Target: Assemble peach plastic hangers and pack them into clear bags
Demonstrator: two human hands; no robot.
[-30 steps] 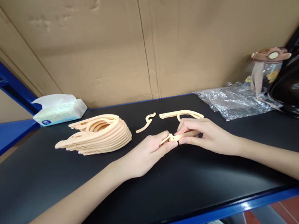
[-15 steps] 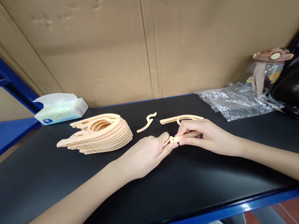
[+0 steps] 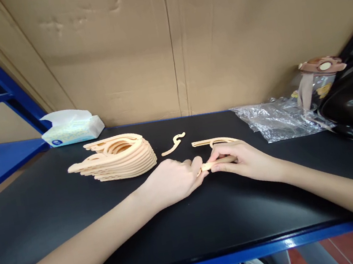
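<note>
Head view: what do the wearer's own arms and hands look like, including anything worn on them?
The left hand and right hand are bare, without gloves. Both forearms show no sleeves, watch or bracelet. No ring shows on the visible fingers, though some are partly hidden.

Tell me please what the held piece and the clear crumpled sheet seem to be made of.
Held piece: probably smooth, satin plastic, judging by its even peach colour; painted wood is possible.
Crumpled sheet: likely glossy plastic film, see-through with sharp highlights.
</note>
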